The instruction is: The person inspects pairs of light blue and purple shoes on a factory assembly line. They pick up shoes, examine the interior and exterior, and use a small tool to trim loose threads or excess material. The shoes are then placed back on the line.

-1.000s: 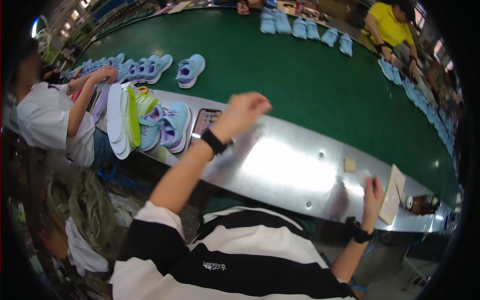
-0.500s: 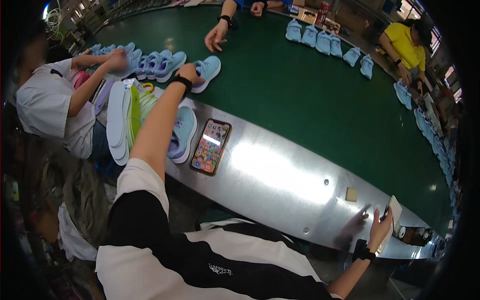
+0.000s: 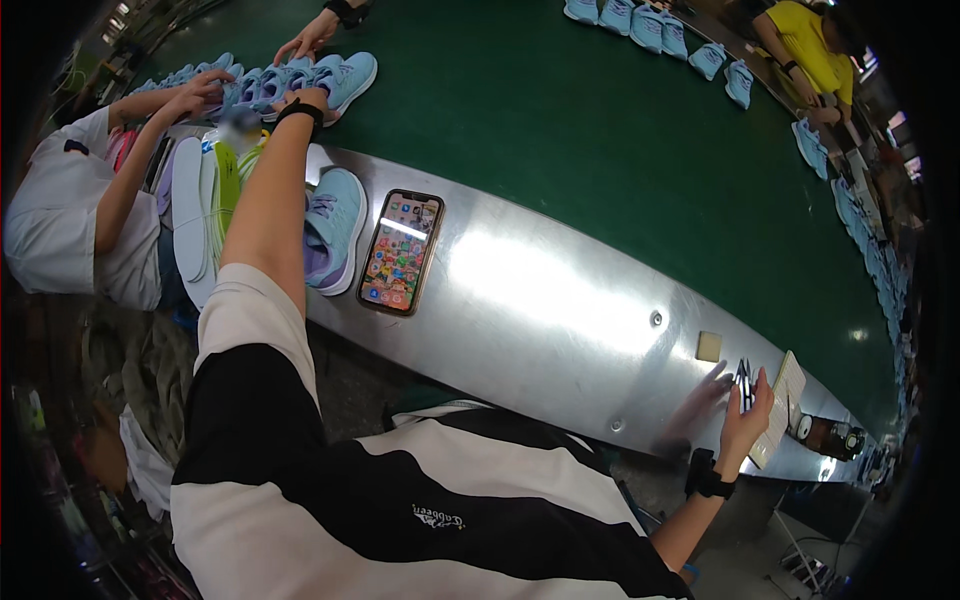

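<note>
My left hand (image 3: 300,100) is stretched far out to the left and lies on the heel end of a light blue shoe (image 3: 345,75) on the green belt (image 3: 560,130); a black band sits on that wrist. Its fingers are mostly hidden behind the wrist. My right hand (image 3: 742,425) is low at the right, at the steel rim (image 3: 540,300), with its fingertips closed on a small dark pen-like thing (image 3: 742,378). A white pad (image 3: 783,408) leans right beside it.
On the rim lie a lit phone (image 3: 402,250), another light blue shoe (image 3: 335,225) and a small yellow square (image 3: 708,346). Insoles (image 3: 195,205) are stacked at left by a co-worker in white (image 3: 60,220). Another person's hand (image 3: 310,38) touches shoes. Shoes line the belt's far edge.
My left arm has swung from above the rim out to the left onto the row of shoes. The phone has come into view. My right hand stayed by the pad.
</note>
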Motion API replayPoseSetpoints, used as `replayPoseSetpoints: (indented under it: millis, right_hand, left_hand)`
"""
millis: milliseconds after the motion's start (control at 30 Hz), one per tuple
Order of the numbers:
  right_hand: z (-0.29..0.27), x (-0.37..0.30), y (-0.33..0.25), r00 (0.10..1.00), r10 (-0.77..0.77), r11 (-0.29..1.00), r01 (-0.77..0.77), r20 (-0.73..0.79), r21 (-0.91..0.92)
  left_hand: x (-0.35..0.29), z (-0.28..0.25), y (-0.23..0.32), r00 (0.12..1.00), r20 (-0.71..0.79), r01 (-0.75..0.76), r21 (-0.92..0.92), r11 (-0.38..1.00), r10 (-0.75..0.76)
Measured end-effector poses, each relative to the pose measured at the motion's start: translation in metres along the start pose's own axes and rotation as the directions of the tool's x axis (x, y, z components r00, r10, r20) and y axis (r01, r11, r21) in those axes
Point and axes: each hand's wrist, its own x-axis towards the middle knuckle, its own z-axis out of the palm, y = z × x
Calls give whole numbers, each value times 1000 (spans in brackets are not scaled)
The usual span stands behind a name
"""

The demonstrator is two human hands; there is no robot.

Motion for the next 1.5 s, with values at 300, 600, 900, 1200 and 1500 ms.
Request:
replayPoseSetpoints:
  millis: [300,600,900,1200,1500]
  right_hand:
    - [-5,-5,-32,998,-35,996,40,-58,79]
    - [21,-49,-168,978,-179,709,55,104,703]
    - [16,-69,-162,882,33,673,-368,470,642]
    - [38,-74,-154,944,-11,506,-280,331,816]
    - [36,-71,-177,891,-182,47,-415,416,909]
  left_hand:
    - [-63,-52,43,888,-240,-457,-374,807,392]
    - [-403,-6,92,579,-385,-644,-756,114,719]
    - [-442,76,131,737,-171,-328,-937,124,654]
    - [-411,64,140,608,-135,-171,-985,-37,782]
    - [-443,63,134,629,-48,365,-863,-349,776]
